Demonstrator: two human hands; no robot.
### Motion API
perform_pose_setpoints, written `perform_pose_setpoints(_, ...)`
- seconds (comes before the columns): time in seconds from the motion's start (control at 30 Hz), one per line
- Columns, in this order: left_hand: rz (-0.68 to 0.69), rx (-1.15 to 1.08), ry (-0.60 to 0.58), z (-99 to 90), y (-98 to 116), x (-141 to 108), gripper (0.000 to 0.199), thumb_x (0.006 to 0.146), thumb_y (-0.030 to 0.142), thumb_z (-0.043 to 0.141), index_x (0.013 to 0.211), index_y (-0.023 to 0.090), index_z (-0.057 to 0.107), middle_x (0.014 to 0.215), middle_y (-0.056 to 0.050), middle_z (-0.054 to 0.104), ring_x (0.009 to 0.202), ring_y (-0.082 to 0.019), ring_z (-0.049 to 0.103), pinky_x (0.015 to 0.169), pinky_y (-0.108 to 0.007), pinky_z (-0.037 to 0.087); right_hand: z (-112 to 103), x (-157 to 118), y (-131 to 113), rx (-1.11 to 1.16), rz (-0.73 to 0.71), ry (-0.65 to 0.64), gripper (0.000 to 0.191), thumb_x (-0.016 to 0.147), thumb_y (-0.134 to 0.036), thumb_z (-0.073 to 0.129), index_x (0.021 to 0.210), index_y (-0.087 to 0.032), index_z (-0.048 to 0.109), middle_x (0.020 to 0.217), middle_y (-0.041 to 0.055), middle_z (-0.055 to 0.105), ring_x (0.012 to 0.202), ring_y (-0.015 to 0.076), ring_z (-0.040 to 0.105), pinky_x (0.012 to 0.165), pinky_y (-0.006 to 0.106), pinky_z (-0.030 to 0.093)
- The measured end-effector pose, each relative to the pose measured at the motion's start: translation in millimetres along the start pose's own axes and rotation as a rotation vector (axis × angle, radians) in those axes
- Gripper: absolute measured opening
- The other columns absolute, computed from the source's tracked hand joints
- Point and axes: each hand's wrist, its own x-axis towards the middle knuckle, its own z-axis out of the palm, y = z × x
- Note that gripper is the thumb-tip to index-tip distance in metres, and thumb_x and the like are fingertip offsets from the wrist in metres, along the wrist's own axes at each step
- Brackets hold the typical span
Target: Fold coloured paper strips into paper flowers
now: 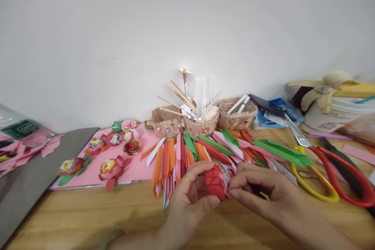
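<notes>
At five o'clock: red flower [216, 184], pinched by left hand [185, 200] and right hand [265, 188].
Pale edge faces three; long axis roughly eleven-to-five.

We have a wooden table [140, 218]: folded paper strips [170, 158] lie on it just beyond our left hand [190, 199], a pink sheet [143, 158] and a grey board [43, 195] to that hand's left, a yellow loop handle [328, 198] near our right hand [263, 187], three baskets [202, 129] beyond both.
</notes>
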Motion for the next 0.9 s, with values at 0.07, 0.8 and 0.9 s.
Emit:
perform_pose_setpoints(0.07, -0.022, -0.012, -0.021, -0.3, 0.3, -0.2, 0.04, 0.071, 0.026, 0.074, 0.109, 0.032, 0.065, 0.117, -0.003, 0.06, 0.101, -0.017, 0.061, 0.086, -0.026, 0.05, -0.1, 0.4, 0.7, 0.026, -0.006, -0.023, 0.025, 0.079, -0.034, 0.058, 0.058, -0.023, 0.064, 0.056, -0.0009, 0.061, 0.053, 0.0132, 0.054, 0.047, 0.024, 0.041)
perform_pose_setpoints(0.8, -0.031, -0.032, -0.011, 1.5, 2.4, -0.5, 0.038, 0.072, 0.023, 0.074, 0.108, 0.032, 0.066, 0.113, -0.001, 0.062, 0.1, -0.016, 0.061, 0.086, -0.023, 0.05, 0.2, -4.2, -0.8, -0.111, -0.069, -0.054, 0.023, 0.088, -0.025, 0.047, 0.071, -0.022, 0.063, 0.069, 0.0013, 0.065, 0.066, 0.0147, 0.061, 0.058, 0.025, 0.048)
perform_pose_setpoints(0.9, -0.03, -0.014, -0.014, 1.4, 1.8, -1.0, 0.038, 0.072, 0.024, 0.074, 0.108, 0.033, 0.066, 0.113, -0.001, 0.061, 0.099, -0.015, 0.061, 0.086, -0.023, 0.05, 1.1, -2.6, 3.6, -0.11, -0.068, -0.04, 0.024, 0.086, -0.025, 0.049, 0.066, -0.022, 0.062, 0.064, 0.0002, 0.062, 0.059, 0.0134, 0.057, 0.053, 0.024, 0.044)
